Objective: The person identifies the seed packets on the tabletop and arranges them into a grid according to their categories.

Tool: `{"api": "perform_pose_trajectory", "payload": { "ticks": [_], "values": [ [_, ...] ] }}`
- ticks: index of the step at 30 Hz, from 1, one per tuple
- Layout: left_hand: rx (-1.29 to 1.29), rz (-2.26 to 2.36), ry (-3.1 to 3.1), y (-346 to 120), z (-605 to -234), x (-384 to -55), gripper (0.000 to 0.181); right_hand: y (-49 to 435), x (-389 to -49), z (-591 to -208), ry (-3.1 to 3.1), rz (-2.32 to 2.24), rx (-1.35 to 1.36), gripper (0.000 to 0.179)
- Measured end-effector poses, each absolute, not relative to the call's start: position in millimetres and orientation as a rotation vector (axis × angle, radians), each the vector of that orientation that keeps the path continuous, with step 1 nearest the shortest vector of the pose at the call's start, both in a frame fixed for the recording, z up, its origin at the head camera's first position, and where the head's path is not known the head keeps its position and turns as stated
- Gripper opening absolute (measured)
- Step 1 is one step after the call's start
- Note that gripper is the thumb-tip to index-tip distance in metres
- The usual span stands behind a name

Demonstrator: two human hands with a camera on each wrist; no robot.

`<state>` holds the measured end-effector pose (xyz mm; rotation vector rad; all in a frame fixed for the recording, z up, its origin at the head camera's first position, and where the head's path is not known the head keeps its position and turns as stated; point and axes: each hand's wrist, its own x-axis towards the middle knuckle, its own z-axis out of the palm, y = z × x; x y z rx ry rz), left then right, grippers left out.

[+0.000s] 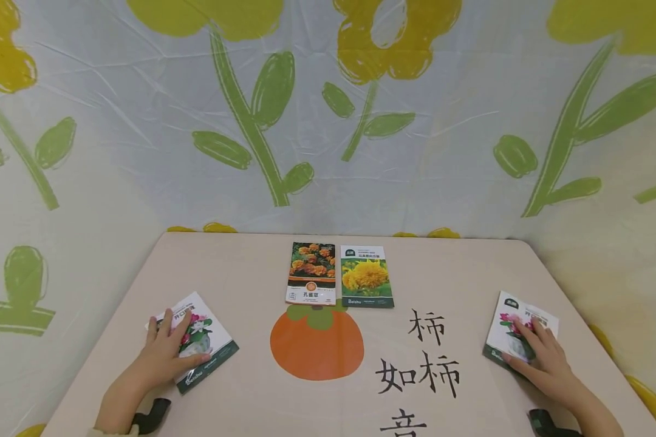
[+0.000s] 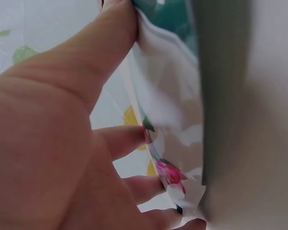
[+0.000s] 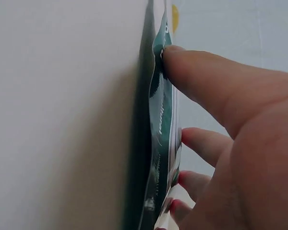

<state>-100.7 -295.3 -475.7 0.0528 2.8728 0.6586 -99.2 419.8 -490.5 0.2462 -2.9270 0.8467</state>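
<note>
Probably light, flexible and a little slippery, the white rectangular glossy packet with pink flowers and a green band (image 1: 212, 332), lower left, and its matching white, green-banded twin packet (image 1: 506, 331), lower right, would best be pinched at the side edges. The left hand (image 1: 166, 352) and right hand (image 1: 546, 362) rest spread on them, ungripped. Fingers hide some print; the undersides are unseen.

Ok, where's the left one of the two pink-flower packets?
In the head view, the left pink-flower packet is on the table, under the left hand, left of the printed persimmon.
</note>
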Motion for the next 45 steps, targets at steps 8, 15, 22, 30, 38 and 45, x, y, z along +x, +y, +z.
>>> {"api": "perform_pose_trajectory", "payload": {
  "ticks": [8, 15, 22, 30, 38, 45],
  "values": [
    [0.128, 0.677, 2.852, -287.1, -468.7, -98.6, 0.109, 420.2, -97.5, -493.8, -2.914, 0.871, 0.248, 0.077],
    [0.194, 0.655, 2.858, -277.8, -464.0, -96.2, 0.106, 421.1, -97.2, -496.0, -2.912, 0.871, 0.237, 0.078],
    [0.218, 0.647, 2.851, -273.1, -461.3, -94.6, 0.106, 420.9, -96.6, -494.7, -2.910, 0.877, 0.233, 0.077],
    [0.248, 0.668, 2.853, -272.2, -460.5, -92.9, 0.105, 421.9, -96.4, -497.1, -2.884, 0.888, 0.249, 0.078],
    [0.260, 0.674, 2.832, -272.5, -460.0, -93.5, 0.110, 424.2, -97.0, -496.7, -2.962, 0.876, 0.194, 0.074],
    [0.266, 0.689, 2.824, -274.9, -461.4, -93.6, 0.112, 422.0, -96.5, -493.5, -2.970, 0.882, 0.192, 0.074]
  ]
}}
